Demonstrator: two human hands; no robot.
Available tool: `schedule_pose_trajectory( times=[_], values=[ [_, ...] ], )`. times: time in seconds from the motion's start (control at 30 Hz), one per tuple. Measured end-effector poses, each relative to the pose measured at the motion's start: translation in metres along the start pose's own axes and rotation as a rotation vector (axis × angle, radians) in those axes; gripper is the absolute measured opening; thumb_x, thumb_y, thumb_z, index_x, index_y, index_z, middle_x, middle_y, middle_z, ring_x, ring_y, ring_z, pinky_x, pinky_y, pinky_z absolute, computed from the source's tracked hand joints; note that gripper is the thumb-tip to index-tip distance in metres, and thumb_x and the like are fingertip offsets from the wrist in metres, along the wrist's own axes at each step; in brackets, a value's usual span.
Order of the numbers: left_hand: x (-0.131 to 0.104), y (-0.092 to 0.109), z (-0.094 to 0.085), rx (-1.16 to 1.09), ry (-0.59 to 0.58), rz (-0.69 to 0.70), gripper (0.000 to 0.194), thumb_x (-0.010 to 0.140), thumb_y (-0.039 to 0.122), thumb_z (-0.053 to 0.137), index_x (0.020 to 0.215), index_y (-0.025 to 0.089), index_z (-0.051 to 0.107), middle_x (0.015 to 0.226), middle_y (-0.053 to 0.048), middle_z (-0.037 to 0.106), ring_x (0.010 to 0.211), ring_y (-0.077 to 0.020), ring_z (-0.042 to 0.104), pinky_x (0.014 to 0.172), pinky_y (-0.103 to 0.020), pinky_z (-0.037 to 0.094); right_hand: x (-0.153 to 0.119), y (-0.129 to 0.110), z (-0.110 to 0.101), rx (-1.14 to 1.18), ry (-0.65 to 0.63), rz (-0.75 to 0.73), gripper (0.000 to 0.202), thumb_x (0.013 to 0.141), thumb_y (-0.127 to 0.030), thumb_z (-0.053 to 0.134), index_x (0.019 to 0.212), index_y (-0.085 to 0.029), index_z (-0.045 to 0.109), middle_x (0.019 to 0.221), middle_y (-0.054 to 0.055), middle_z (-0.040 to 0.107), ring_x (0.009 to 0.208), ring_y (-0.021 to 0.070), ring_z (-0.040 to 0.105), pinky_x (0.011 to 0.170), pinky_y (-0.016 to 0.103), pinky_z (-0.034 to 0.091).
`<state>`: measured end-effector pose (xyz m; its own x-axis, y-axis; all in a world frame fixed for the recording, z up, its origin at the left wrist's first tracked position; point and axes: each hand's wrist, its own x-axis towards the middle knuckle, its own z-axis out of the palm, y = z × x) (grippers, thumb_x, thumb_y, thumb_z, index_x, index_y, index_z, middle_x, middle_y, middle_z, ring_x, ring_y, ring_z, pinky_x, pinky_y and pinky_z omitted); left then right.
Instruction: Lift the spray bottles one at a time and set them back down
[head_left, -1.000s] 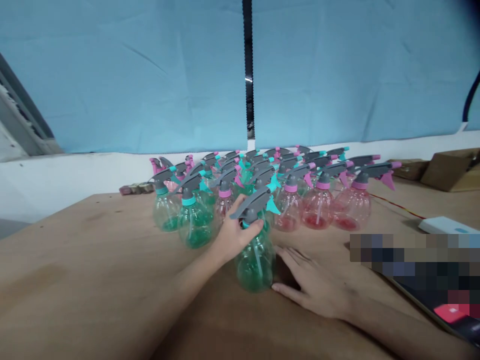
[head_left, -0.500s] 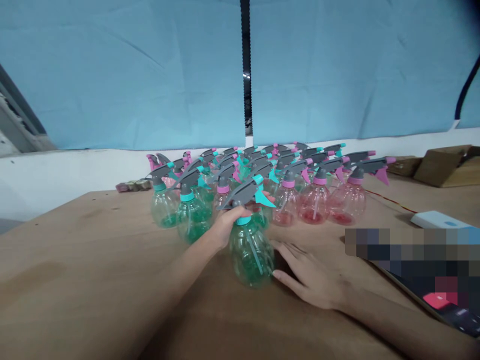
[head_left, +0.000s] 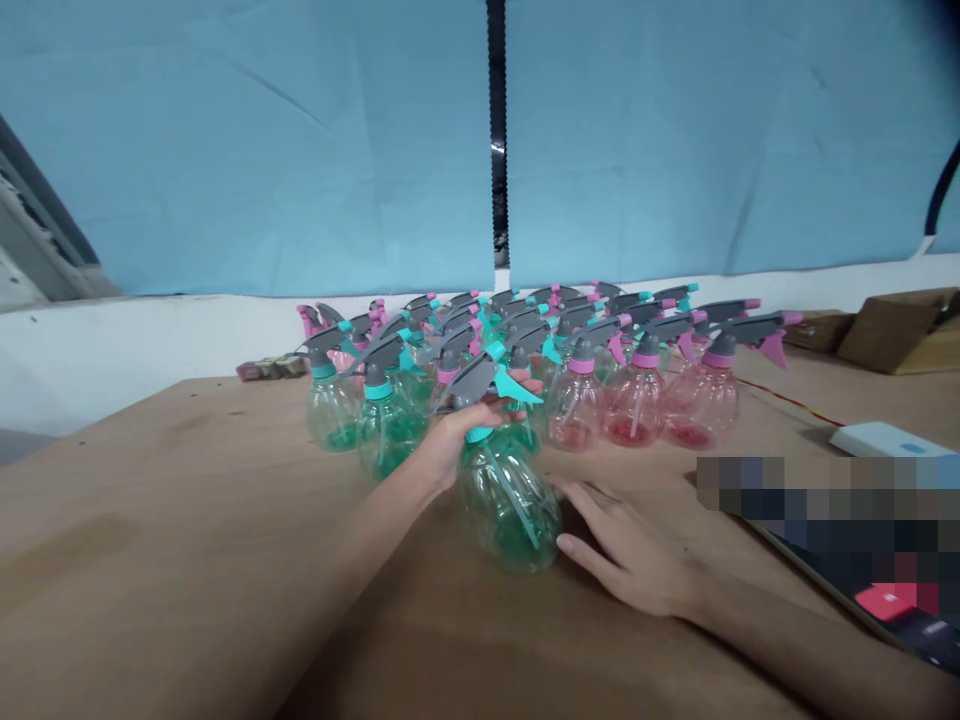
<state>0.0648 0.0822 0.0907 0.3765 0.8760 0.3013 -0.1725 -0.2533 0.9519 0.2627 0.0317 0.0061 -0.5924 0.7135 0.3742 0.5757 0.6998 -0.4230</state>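
With left grip (head_left: 448,445) pinches green spray bottle (head_left: 514,505) by its neck; holds right hand (head_left: 637,555), thumb spread from fingers, just beside; tilts bottle more than before.

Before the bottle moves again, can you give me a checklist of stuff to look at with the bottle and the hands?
1. Left hand gripping the held green bottle near its neck: ok.
2. Held green bottle standing straight: not ok, it tilts, with its top leaning left.
3. Spray head on the held bottle: ok, it's on; how tight, cannot tell.
4. Right hand touching the bottle: cannot tell; its thumb is right beside the lower part.
5. Gap to the green bottle behind: cannot tell, they overlap in this view.
6. Pink-collared bottles on the right upright: ok.
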Motion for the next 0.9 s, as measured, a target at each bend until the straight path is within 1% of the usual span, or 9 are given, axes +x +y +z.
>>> schedule_pose_trajectory(
  times=[0.17,0.3,0.37,0.43,0.57,0.63,0.77,0.9],
  values=[
    [0.0011,-0.0030,0.0020,-0.054,0.043,0.038,0.033,0.061,0.018,0.049,0.088,0.020,0.067,0.088,-0.006,0.067,0.091,-0.0252,0.060,0.079,-0.042,0.048,-0.0014,0.0012,0.0001,0.023,-0.002,0.018,0.040,0.092,-0.033,0.038,0.130,-0.020,0.033,0.125,0.012,0.054,0.114,0.0270,0.049,0.093,0.046,0.040],
    [-0.0005,-0.0016,0.0032,-0.059,0.065,-0.034,0.033,0.061,0.019,0.049,0.089,0.019,0.067,0.099,-0.006,0.065,0.084,-0.0242,0.062,0.072,-0.040,0.049,-0.0021,0.0020,0.0015,0.023,0.011,0.021,0.041,0.092,-0.034,0.037,0.130,-0.019,0.033,0.124,0.013,0.054,0.114,0.0274,0.049,0.092,0.047,0.040],
    [-0.0013,-0.0005,0.0039,-0.062,0.071,-0.049,0.032,0.061,0.018,0.049,0.087,0.019,0.067,0.100,-0.006,0.065,0.080,-0.0230,0.062,0.071,-0.040,0.049,-0.0023,0.0018,0.0018,0.031,0.013,0.025,0.041,0.092,-0.034,0.038,0.130,-0.020,0.033,0.123,0.012,0.055,0.114,0.0271,0.050,0.092,0.046,0.041],
    [-0.0016,0.0000,0.0046,-0.055,0.090,-0.050,0.031,0.060,0.018,0.048,0.085,0.019,0.067,0.096,-0.006,0.066,0.077,-0.0224,0.062,0.070,-0.040,0.049,-0.0024,0.0014,0.0018,0.037,0.015,0.026,0.041,0.092,-0.034,0.038,0.130,-0.021,0.033,0.124,0.012,0.055,0.113,0.0269,0.050,0.091,0.046,0.042],
    [-0.0011,-0.0012,0.0052,-0.013,0.159,-0.076,0.025,0.059,0.019,0.048,0.076,0.017,0.066,0.072,-0.006,0.066,0.069,-0.0227,0.061,0.066,-0.039,0.049,-0.0024,0.0010,0.0016,0.038,0.021,0.013,0.042,0.092,-0.035,0.039,0.131,-0.022,0.032,0.125,0.012,0.053,0.113,0.0267,0.050,0.091,0.045,0.042],
    [-0.0011,-0.0014,0.0052,-0.015,0.188,-0.065,0.021,0.057,0.019,0.048,0.070,0.017,0.064,0.067,-0.005,0.064,0.066,-0.0223,0.061,0.065,-0.039,0.049,-0.0024,0.0014,0.0018,0.039,0.023,0.015,0.043,0.092,-0.035,0.038,0.132,-0.023,0.032,0.125,0.011,0.054,0.113,0.0267,0.050,0.091,0.045,0.042],
    [-0.0018,0.0004,0.0059,-0.022,0.172,-0.034,0.019,0.057,0.018,0.047,0.067,0.017,0.062,0.071,-0.005,0.066,0.069,-0.0234,0.062,0.067,-0.040,0.049,-0.0033,0.0045,0.0040,0.046,0.014,0.021,0.045,0.091,-0.036,0.039,0.134,-0.023,0.031,0.124,0.011,0.054,0.114,0.0272,0.050,0.092,0.046,0.042],
    [-0.0012,0.0007,0.0077,0.081,0.127,-0.001,0.024,0.058,0.019,0.049,0.076,0.018,0.066,0.081,-0.006,0.068,0.082,-0.0263,0.063,0.074,-0.042,0.048,-0.0051,0.0086,0.0072,0.016,0.018,0.003,0.047,0.091,-0.037,0.040,0.134,-0.021,0.030,0.129,0.013,0.051,0.116,0.0286,0.048,0.093,0.047,0.041]
  ],
)
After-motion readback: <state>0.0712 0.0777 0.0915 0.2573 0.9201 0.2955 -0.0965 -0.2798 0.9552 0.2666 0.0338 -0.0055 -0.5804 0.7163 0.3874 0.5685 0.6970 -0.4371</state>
